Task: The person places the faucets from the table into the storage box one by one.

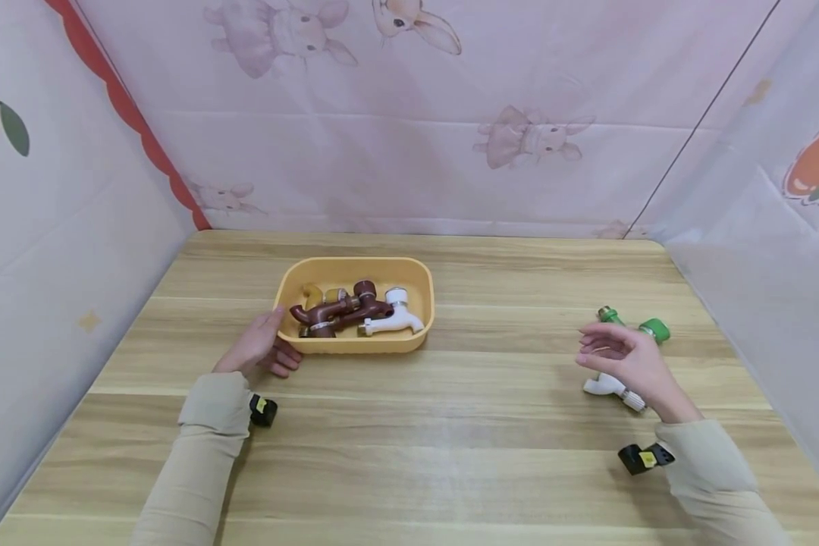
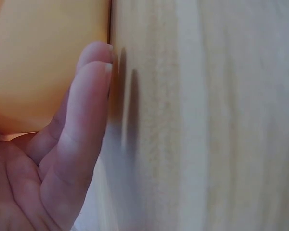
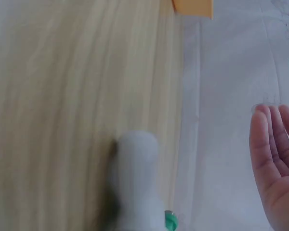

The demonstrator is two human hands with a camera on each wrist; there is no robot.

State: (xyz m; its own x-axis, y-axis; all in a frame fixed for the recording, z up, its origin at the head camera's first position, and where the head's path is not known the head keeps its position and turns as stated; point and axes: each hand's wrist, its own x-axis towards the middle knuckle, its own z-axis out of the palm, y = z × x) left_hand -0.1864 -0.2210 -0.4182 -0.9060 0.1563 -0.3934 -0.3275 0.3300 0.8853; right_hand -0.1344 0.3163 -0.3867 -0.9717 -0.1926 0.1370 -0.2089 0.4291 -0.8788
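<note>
My left hand point(image 1: 259, 345) rests against the left front corner of a yellow plastic basin point(image 1: 355, 346), its fingers extended along the outside. Seen from the left wrist, the fingers point(image 2: 82, 120) lie beside the basin's wall point(image 2: 48, 57). Inside the basin are brown taps point(image 1: 324, 312), a white tap point(image 1: 396, 315) and a yellow tap point(image 1: 312, 294). My right hand point(image 1: 624, 362) hovers with loosely bent fingers, holding nothing. Beneath it lie a white tap point(image 1: 604, 385) and green tap parts point(image 1: 655, 329), partly hidden by the hand. The right wrist view shows a blurred white tap point(image 3: 137, 178).
Both hands are over a wood-grain table point(image 1: 450, 455). Pale printed cloth point(image 1: 409, 174) hangs at the back and both sides. Each wrist carries a small black camera, one of them the left wrist camera point(image 1: 264, 411).
</note>
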